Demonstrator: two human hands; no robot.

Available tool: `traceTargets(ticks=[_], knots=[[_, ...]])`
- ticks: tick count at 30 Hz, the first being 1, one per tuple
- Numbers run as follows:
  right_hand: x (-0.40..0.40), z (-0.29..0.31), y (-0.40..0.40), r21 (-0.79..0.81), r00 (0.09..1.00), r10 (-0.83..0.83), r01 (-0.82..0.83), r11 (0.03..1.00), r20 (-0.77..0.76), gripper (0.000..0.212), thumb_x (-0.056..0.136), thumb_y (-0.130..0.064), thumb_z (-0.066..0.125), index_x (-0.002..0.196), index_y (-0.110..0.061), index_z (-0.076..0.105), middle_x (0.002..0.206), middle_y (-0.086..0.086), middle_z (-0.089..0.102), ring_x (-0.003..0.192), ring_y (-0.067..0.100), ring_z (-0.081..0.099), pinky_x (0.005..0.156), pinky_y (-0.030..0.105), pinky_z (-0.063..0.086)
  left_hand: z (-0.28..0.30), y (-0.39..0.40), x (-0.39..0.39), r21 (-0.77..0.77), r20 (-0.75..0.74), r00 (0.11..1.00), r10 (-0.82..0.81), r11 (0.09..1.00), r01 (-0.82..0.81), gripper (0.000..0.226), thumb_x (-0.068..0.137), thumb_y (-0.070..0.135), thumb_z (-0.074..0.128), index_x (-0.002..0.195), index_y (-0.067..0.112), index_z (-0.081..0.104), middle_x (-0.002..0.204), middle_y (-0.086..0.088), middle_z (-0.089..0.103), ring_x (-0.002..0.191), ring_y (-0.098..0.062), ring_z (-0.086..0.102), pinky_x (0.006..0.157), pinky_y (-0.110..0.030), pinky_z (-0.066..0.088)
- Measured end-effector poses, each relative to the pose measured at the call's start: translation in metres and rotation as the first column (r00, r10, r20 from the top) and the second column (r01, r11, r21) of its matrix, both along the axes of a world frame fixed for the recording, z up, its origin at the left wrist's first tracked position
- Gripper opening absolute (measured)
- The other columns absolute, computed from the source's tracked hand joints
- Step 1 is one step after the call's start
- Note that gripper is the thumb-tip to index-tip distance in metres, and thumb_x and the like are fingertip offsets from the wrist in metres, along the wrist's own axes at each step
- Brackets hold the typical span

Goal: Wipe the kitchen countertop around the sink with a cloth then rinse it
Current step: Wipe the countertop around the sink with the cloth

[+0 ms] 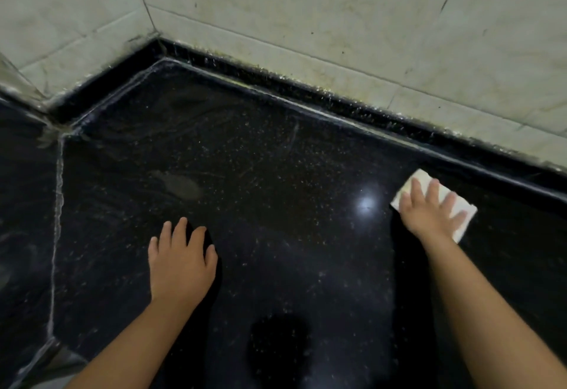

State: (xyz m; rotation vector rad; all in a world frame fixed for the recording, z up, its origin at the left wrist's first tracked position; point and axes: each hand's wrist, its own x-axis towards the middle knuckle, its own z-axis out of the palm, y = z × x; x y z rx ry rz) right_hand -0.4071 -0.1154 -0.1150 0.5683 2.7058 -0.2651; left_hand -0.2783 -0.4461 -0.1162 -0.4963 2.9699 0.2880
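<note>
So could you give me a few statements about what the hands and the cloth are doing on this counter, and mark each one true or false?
1. The right hand presses flat on the white cloth. True.
2. The left hand holds a second cloth. False: it holds nothing and lies over the bare black countertop, fingers spread.
3. The cloth lies near the raised back edge of the countertop. True.
4. The cloth is crumpled into a ball. False: it lies flat as a folded rectangle.
5. The tiled wall behind the counter is dark blue. False: it is pale, off-white.
</note>
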Motion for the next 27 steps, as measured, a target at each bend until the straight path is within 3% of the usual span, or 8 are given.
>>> traceTargets(ticks=[5,11,14,16,18,21,23,27], knots=[[-0.108,-0.005,-0.085,-0.036,0.952,0.304,-0.305,0.952,-0.038,0.051,0.100,-0.041,0.013,0.148,-0.034,0.000,0.156,-0.003,-0.015,0.142,0.032,-0.016,0.111,0.056,-0.010,-0.014,0.048,-0.052,0.001,-0.130,0.987,-0.090,0.996,0.091,0.036,0.078,0.020,0.059,0.106,-0.001,0.065,0.121,-0.030,0.055,0.116,-0.048,0.049,0.088,-0.061,0.040],[-0.047,-0.001,-0.160,-0.035,0.657,0.741,-0.751,0.659,-0.138,0.049,0.099,-0.041,0.016,0.146,-0.038,0.009,0.158,-0.007,-0.004,0.144,0.028,-0.008,0.113,0.049,-0.009,-0.011,0.044,-0.072,0.135,-0.196,0.979,-0.048,0.988,0.076,0.045,0.094,0.024,0.037,0.134,0.004,0.042,0.147,-0.019,0.029,0.139,-0.033,0.020,0.111,-0.046,0.019],[0.011,-0.010,-0.111,0.048,0.563,0.808,-0.814,0.578,-0.175,0.048,0.096,-0.043,0.012,0.136,-0.035,0.039,0.145,-0.004,0.043,0.133,0.028,0.040,0.107,0.044,0.014,-0.013,0.027,-0.068,0.143,-0.170,0.981,-0.092,0.983,0.117,0.047,0.097,0.025,0.036,0.141,0.009,0.030,0.153,-0.011,0.016,0.142,-0.022,0.005,0.114,-0.038,0.006],[0.031,-0.015,-0.057,0.108,0.663,0.742,-0.734,0.670,-0.100,0.050,0.098,-0.044,0.004,0.127,-0.036,0.043,0.127,-0.006,0.060,0.117,0.027,0.057,0.098,0.041,0.029,-0.013,0.020,-0.062,0.118,-0.132,0.980,-0.150,0.979,0.166,0.058,0.094,0.043,0.017,0.142,0.012,0.026,0.153,-0.007,0.015,0.136,-0.011,-0.001,0.112,-0.032,0.000],[0.028,-0.007,-0.011,0.135,0.750,0.661,-0.652,0.746,-0.024,0.059,0.096,-0.050,-0.001,0.134,-0.031,0.040,0.134,-0.004,0.054,0.121,0.030,0.053,0.097,0.049,0.040,-0.016,0.018,-0.061,0.109,-0.138,0.977,-0.164,0.978,0.180,0.077,0.081,0.049,0.000,0.141,0.012,0.028,0.152,-0.007,0.020,0.133,-0.009,0.000,0.111,-0.032,0.001],[-0.013,0.007,0.024,0.086,0.895,0.447,-0.446,0.891,0.017,0.051,0.095,-0.052,0.010,0.145,-0.040,0.005,0.156,-0.011,-0.003,0.145,0.023,0.005,0.115,0.048,0.008,-0.020,0.019,-0.062,0.082,-0.153,0.975,-0.163,0.981,0.176,0.077,0.080,0.047,0.002,0.139,0.009,0.034,0.149,-0.009,0.027,0.137,-0.017,0.012,0.112,-0.037,0.007],[-0.048,0.009,0.016,0.039,0.966,0.257,-0.256,0.966,-0.032,0.050,0.099,-0.042,0.019,0.147,-0.036,0.004,0.157,-0.008,-0.010,0.145,0.023,-0.008,0.115,0.047,-0.003,-0.021,0.021,-0.061,0.059,-0.132,0.977,-0.169,0.982,0.177,0.075,0.082,0.046,0.002,0.139,0.010,0.034,0.149,-0.009,0.027,0.138,-0.019,0.015,0.112,-0.036,0.007],[-0.105,0.004,-0.043,0.024,0.991,0.113,-0.112,0.993,-0.066,0.051,0.100,-0.040,0.015,0.148,-0.030,0.001,0.157,-0.002,-0.012,0.143,0.032,-0.012,0.113,0.053,-0.007,-0.023,0.020,-0.060,0.018,-0.121,0.979,-0.165,0.986,0.169,0.063,0.087,0.039,0.015,0.133,0.006,0.045,0.142,-0.014,0.040,0.134,-0.026,0.031,0.107,-0.040,0.017]])
